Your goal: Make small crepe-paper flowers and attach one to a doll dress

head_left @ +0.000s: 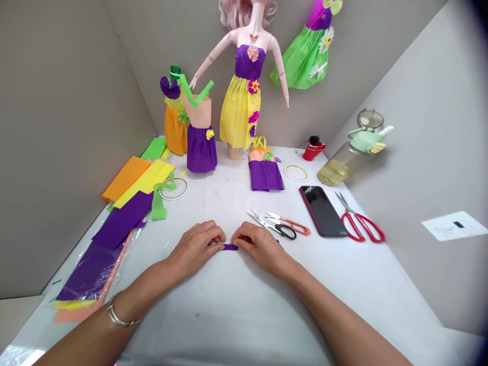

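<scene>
Between my two hands, low over the middle of the white table, is a narrow strip of purple crepe paper (230,247). My left hand (198,243) pinches its left end between thumb and fingers. The strip's right end is in the closed fingertips of my right hand (259,245). Only the short middle stretch of the strip shows; the fingers hide its ends. Just beyond my right hand lie black-handled scissors (285,232) and orange-handled scissors (301,226), partly overlapping.
Colored paper sheets (124,216) lie along the left edge, near a tape roll (174,196). A doll (244,66) in a paper dress and small paper dresses (201,147) stand behind. A phone (323,211), red scissors (360,226) and a bottle (345,157) are at right.
</scene>
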{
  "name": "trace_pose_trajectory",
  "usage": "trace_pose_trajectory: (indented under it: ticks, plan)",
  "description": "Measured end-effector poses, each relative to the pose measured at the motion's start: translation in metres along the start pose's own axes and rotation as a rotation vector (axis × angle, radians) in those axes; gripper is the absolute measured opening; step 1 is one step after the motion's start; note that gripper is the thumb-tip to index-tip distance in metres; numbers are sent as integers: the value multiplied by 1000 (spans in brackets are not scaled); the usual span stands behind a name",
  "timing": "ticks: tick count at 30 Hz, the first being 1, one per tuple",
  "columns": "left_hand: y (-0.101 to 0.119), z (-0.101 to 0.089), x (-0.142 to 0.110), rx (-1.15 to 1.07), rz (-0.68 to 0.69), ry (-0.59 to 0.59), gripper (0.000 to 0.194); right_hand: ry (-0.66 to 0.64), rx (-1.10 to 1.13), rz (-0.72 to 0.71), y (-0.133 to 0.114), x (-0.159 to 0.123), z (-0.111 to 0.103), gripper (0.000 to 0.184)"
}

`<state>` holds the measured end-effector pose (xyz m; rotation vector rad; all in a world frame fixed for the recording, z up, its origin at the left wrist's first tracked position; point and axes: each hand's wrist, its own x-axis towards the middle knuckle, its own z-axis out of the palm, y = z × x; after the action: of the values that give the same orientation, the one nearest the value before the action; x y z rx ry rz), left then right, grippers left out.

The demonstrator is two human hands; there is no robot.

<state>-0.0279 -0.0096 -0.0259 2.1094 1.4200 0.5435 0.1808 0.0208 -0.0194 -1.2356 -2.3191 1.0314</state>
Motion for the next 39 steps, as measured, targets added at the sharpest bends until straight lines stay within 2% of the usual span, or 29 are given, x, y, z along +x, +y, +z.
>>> trace_pose_trajectory:
  ticks: [7,16,22,29,35,39]
  plan:
    - [-1,2,-1,5,84,11,13,12,-28,-6,3,0,4,12]
    - [0,2,-3,-24,47,-26,9,-9,-159,-35,-3,-2,3,15]
    - [2,3,4,62,-1,-10,10,-58,-302,26,-17,-2,2,13]
    - [-2,4,2,48,33,-50,4,-95,-398,53,-23,-1,0,14]
    - [-1,3,0,55,51,-65,9,-54,-385,-32,-18,-3,1,12]
    - [-2,3,-1,50,59,-58,5,-28,-400,-59,-15,-4,4,11]
